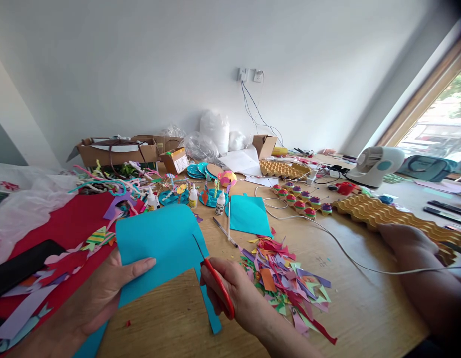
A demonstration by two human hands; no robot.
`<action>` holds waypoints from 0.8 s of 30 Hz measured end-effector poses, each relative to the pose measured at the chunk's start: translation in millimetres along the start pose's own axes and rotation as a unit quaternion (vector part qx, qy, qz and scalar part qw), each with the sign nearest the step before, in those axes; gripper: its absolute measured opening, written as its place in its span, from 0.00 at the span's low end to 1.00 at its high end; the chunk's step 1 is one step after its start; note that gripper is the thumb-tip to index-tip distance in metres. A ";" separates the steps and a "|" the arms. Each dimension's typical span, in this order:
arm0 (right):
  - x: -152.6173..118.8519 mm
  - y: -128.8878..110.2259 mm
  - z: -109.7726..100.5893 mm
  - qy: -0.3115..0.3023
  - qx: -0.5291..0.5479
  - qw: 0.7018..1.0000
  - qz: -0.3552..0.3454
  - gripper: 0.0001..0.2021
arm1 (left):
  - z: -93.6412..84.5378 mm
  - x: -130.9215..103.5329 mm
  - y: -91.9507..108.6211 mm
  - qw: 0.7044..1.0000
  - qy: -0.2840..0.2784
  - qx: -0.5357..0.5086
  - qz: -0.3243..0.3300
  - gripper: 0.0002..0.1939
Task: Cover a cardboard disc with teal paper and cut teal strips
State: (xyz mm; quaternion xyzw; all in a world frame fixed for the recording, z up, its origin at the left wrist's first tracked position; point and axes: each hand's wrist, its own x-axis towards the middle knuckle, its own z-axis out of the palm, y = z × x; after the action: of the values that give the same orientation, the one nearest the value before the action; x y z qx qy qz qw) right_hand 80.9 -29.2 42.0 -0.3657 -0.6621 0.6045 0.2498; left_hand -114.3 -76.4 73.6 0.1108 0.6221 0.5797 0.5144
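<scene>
My left hand (122, 278) pinches a sheet of blue paper (163, 233) at its lower left, thumb on top; the sheet curls over at its upper edge. Red-handled scissors (220, 283) are gripped in my right hand (230, 288), their blades at the sheet's right edge. From that edge a narrow blue strip hangs toward the table. Just right of my right hand lies a heap of coloured paper scraps (282, 278). Behind it rests another piece of blue paper (248, 214), with a pen (225, 232) beside it.
Small glue bottles (220, 204) stand among decorated blue discs. At right, another person's arm (413, 263) rests by an egg tray (387, 214). A white cable (349, 256) crosses the table. Red paper (62, 223) and cutouts lie left; cardboard boxes (118, 151) and a fan (375, 166) stand farther back.
</scene>
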 end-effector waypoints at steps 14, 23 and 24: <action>-1.1 -0.1 -2.5 -0.032 0.011 0.999 -0.013 0.15 | 3.9 -12.2 2.0 0.977 -0.206 0.002 0.058 0.35; 1.1 5.6 -0.1 -0.010 0.013 1.000 -0.011 0.14 | 8.4 -14.0 1.6 0.987 -0.158 0.009 0.040 0.28; 1.5 6.8 0.1 -0.006 0.018 1.000 -0.009 0.13 | 8.9 -14.3 1.6 0.987 -0.158 0.003 0.038 0.28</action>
State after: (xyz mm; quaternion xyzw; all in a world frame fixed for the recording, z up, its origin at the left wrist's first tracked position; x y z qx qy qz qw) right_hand 81.2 -28.1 35.2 -0.3512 -0.6564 0.6160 0.2576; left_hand -101.8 -81.0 84.0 0.2264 0.5299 0.5719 0.5838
